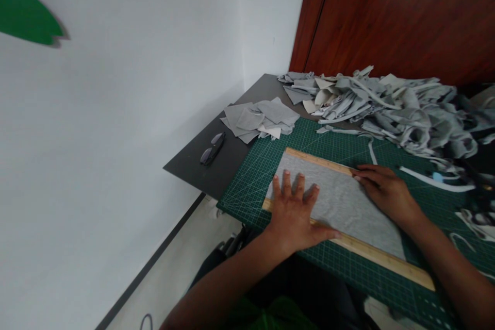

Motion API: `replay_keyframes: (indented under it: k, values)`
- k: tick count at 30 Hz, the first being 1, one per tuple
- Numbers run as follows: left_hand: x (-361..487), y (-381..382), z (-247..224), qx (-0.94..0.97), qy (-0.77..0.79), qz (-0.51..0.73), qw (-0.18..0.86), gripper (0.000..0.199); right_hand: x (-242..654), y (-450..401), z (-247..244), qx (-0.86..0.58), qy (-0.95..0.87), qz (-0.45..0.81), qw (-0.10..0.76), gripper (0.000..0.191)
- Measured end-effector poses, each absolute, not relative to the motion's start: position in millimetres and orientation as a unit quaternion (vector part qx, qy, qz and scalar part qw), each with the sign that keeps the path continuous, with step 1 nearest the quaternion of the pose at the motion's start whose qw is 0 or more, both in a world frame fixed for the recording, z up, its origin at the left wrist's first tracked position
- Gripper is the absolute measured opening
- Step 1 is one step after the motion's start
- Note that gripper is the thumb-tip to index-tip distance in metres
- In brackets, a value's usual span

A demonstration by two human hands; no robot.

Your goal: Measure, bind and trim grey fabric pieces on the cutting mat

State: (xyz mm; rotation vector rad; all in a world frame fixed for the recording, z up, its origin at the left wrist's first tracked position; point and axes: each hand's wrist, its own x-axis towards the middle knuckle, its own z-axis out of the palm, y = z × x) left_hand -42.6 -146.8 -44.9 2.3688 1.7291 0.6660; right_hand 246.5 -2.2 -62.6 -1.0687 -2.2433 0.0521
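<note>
- My left hand (292,216): spread wide, palm down over gray cloth (344,203), thumb on near ruler (381,254).
- My right hand (392,196): fingers narrow, touching right end of far ruler (320,160); can't tell if it's pinched.
- Cloth lies on green cutting mat (242,191), wooden rulers along its near and far edges.
- Ruler markings too small to read. Mat has white grid, plus white print at its near right corner, illegible.
- Glasses (212,148) on dark tabletop (185,165), left of mat.
- Cut gray pieces (261,116) beyond the glasses; scrap heap (417,108) far right.
</note>
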Motion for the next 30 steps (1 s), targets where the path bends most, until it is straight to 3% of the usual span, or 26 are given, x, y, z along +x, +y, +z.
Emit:
replay_keyframes:
  k: [30]
  values:
    - [-44.4,-145.8,-39.5,0.811,0.547,0.206,0.037,0.113,240.1,0.5,-59.8,-0.409,-0.852,0.016,0.327,0.024]
